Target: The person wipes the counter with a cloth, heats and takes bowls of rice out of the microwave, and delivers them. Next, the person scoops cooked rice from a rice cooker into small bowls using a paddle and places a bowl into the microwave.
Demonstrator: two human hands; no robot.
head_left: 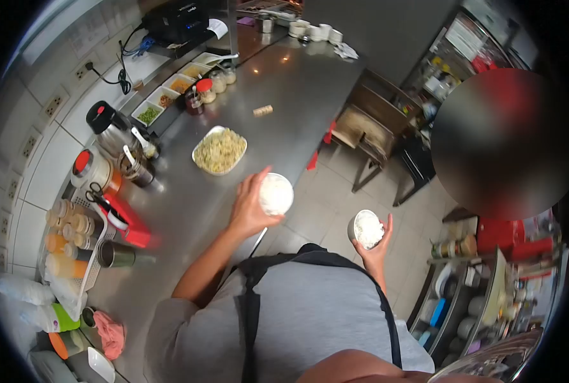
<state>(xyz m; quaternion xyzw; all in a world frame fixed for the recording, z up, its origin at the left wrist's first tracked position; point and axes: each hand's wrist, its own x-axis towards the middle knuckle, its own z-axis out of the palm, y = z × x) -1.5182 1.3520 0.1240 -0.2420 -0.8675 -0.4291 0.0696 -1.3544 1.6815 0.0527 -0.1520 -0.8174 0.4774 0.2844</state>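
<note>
My left hand [252,207] is wrapped round the side of a white bowl filled with white rice [276,194], held over the counter's edge. Further right, my right hand [375,249] grips a second bowl heaped with rice [368,230], above the tiled floor. The two bowls are apart. On the metal counter [188,198], beyond my left hand, stands a white dish piled with pale shredded food [220,151]. A small light-coloured roll [262,110] lies farther back on the counter.
Condiment trays [164,100], lidded jars [206,90] and a steel flask [110,126] line the counter's wall side. A basket of bottles [74,236] stands at the left. Stacked white bowls [316,30] are at the far end. A wooden chair [367,124] stands beyond the counter; a blurred shape is right.
</note>
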